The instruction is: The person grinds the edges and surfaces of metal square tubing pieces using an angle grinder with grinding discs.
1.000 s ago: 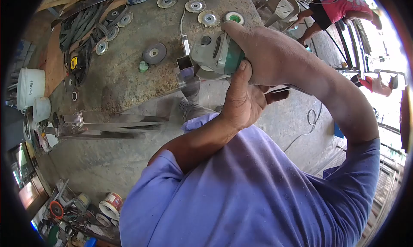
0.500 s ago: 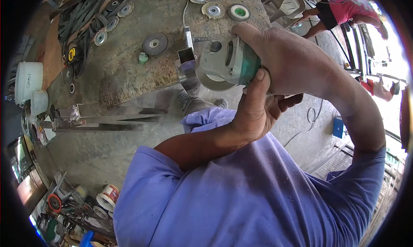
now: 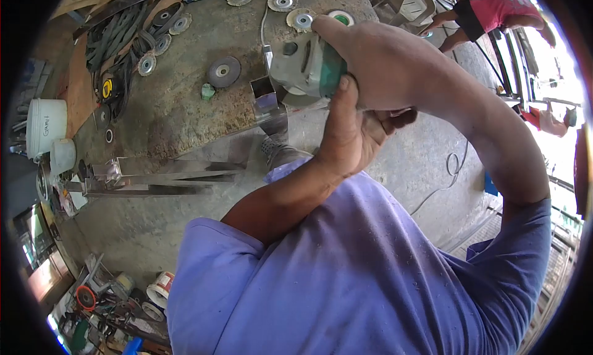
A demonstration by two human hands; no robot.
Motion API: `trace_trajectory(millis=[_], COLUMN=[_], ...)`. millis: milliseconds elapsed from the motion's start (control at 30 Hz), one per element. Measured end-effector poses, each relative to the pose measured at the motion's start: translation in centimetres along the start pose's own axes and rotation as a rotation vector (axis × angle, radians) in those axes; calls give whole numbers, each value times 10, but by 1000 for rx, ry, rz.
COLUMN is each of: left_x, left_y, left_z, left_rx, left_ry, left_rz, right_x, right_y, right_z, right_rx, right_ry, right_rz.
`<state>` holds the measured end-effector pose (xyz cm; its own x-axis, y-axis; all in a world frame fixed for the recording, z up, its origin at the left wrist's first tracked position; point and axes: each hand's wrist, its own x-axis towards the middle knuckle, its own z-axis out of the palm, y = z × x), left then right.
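An angle grinder (image 3: 307,67) with a grey gear head and green body is held at the table's near edge. My right hand (image 3: 395,64) wraps over its body from above. Beneath, my left hand (image 3: 351,123) grips it with the thumb pressed up against the green housing; its other fingers are partly hidden. A shiny square metal tube (image 3: 267,101) stands end-up at the table edge, just left of the grinder head. The head overlaps the tube's upper corner in this view, and the grinder's disc shows only partly below it.
On the worktable (image 3: 179,101) lie a grinding disc (image 3: 224,71), several flap discs (image 3: 282,2), a tape measure (image 3: 109,88) and dark belts (image 3: 117,40). Metal tubes (image 3: 167,179) extend off its near left side. White buckets (image 3: 46,129) stand left. Another person (image 3: 500,15) is at the upper right.
Both hands and the grinder have shifted left and upward, bringing the grinder head closer over the tube's end. The view has moved slightly too.
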<state>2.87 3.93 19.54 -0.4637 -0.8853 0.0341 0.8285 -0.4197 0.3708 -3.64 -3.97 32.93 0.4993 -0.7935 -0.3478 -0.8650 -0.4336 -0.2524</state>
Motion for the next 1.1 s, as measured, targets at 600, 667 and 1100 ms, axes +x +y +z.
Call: trace_trajectory(millis=[600,667,1100], left_x=[-53,-54,-85], left_y=[-36,-26,4], left_z=[19,26,8], left_rx=[-38,-28,95], left_ry=[-26,54,137], left_rz=[-238,-199,-97], right_x=[-51,-44,-12], right_y=[19,17,-21], right_z=[17,15,23], right_rx=[104,161,251], right_ry=[-118,-143,-211], right_rz=[-42,-33,-62])
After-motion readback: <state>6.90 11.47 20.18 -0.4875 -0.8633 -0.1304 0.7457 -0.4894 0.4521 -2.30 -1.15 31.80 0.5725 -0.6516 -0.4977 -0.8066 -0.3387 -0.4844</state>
